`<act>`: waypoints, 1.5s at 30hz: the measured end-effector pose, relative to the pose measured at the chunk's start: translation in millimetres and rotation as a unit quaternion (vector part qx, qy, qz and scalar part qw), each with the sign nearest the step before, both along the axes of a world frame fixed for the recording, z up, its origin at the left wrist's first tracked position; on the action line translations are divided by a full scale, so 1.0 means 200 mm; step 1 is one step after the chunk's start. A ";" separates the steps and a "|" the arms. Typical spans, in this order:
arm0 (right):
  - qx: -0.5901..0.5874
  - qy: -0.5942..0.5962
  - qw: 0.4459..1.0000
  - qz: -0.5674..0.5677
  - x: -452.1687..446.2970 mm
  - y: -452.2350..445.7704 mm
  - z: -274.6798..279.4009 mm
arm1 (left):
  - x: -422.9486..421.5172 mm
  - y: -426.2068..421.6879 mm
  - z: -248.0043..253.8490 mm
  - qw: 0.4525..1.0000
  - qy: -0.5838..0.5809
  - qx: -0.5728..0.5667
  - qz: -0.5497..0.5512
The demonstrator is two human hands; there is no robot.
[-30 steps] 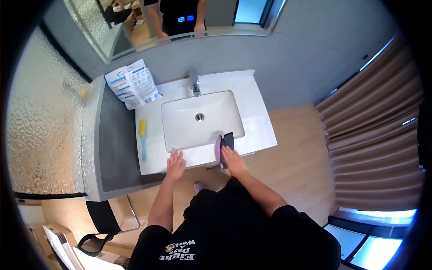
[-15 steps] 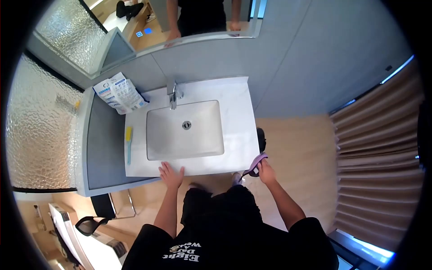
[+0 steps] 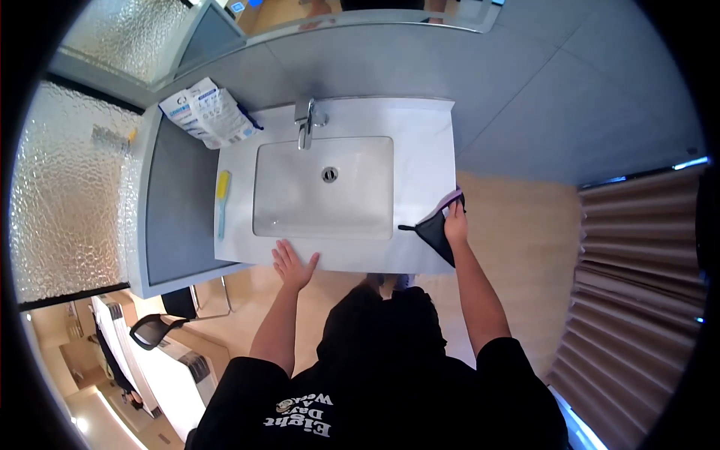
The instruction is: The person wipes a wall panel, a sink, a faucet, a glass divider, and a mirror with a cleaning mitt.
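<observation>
My left hand (image 3: 294, 268) rests at the front edge of the white countertop (image 3: 345, 256), with its fingers spread and nothing in it. At the counter's right edge, my right hand (image 3: 456, 226) grips a black cloth with a purple edge (image 3: 435, 233). The cloth hangs in a triangular shape, and a small black loop sticks out to the left over the counter. Between the hands lies the rectangular white sink (image 3: 322, 202). Its chrome faucet (image 3: 304, 124) stands at the back. A brush with a yellow head and light blue handle (image 3: 222, 202) lies left of the sink.
A white printed bag (image 3: 210, 116) leans at the back left corner, beside a grey ledge (image 3: 180, 202). Above is a mirror (image 3: 375, 34). Textured glass (image 3: 67, 187) stands on the left, a black chair (image 3: 154, 330) below it. Brown curtains (image 3: 637, 277) hang on the right.
My right hand has moved up and forward with the cloth, which now spreads over the counter's right edge. My left hand stays at the front edge. The view has shifted.
</observation>
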State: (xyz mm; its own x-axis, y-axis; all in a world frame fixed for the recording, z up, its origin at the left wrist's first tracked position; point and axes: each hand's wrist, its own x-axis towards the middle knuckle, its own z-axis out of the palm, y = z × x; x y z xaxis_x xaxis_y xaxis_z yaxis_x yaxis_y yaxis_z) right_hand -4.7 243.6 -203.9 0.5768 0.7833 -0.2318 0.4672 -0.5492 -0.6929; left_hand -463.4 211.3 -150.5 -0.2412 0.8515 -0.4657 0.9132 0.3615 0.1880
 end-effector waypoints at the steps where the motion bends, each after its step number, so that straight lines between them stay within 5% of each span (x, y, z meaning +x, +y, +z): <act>1: 0.016 0.005 1.000 0.015 0.00 -0.06 0.00 | 0.00 0.00 0.00 1.000 -0.004 0.010 0.000; 7: 0.012 0.070 0.997 0.004 -0.13 -0.57 0.02 | 0.00 0.00 0.01 1.000 -0.003 0.031 0.000; 10: 0.104 0.082 0.991 0.006 -0.14 -0.79 -0.21 | 0.04 0.02 0.04 0.998 0.023 0.052 -0.004; 12: -0.004 0.133 0.991 -0.020 -0.18 -0.81 0.11 | 0.05 0.00 0.07 0.995 0.034 0.096 -0.004; 15: 0.049 0.171 0.983 -0.053 -0.15 -0.88 0.00 | 0.23 -0.09 0.15 0.984 0.025 0.174 0.031; 17: 0.066 0.220 0.972 -0.054 -0.20 -0.88 0.07 | 0.38 -0.24 0.16 0.963 -0.114 0.246 -0.003; 19: 0.037 0.411 0.879 -0.238 -0.31 -0.91 0.22 | 0.57 -0.38 0.42 0.956 -0.269 0.109 -0.035; 20: 0.037 0.415 0.882 -0.220 -0.36 -0.91 0.22 | 0.64 -0.46 0.22 0.949 -0.273 0.106 -0.114; 22: -0.053 0.558 0.800 -0.213 -0.43 -0.96 0.14 | 0.80 -0.55 0.34 0.923 -0.333 -0.023 -0.194; 24: -0.098 0.637 0.762 -0.069 -0.50 -0.99 -0.11 | 0.90 -0.62 0.32 0.908 -0.333 -0.081 -0.241; 27: -0.092 0.647 0.757 0.017 -0.76 -0.99 0.08 | 0.79 -0.63 0.36 0.925 -0.273 -0.085 -0.251; 30: -0.097 0.629 0.768 0.073 -1.03 -0.99 0.29 | 0.46 -0.73 0.29 0.920 -0.345 0.072 -0.171; 32: -0.097 0.562 0.793 0.214 -1.19 -1.01 0.34 | 0.24 -0.85 0.26 0.931 -0.348 0.100 0.049; 35: -0.136 0.485 0.805 0.313 -1.50 -1.06 0.46 | -0.13 -1.07 0.42 0.936 -0.339 0.064 0.067; 37: -0.129 0.424 0.791 0.422 -1.70 -1.13 0.46 | -0.32 -1.26 0.41 0.907 -0.379 0.144 0.117; 39: -0.147 0.431 0.776 0.437 -1.91 -1.21 0.49 | -0.44 -1.44 0.42 0.882 -0.335 0.272 0.190; 45: -0.178 0.443 0.781 0.403 -2.38 -1.50 0.62 | -0.82 -1.67 0.42 0.869 -0.284 0.306 0.266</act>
State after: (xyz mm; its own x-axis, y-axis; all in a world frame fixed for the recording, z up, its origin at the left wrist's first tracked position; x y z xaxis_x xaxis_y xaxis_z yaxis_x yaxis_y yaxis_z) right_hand -480.7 -55.7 -79.9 -0.5800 0.6046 -0.5459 0.1849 -0.5550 -0.8110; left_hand -627.9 -122.9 -66.5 -0.5564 0.8194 -0.1376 0.3440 0.3779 0.8596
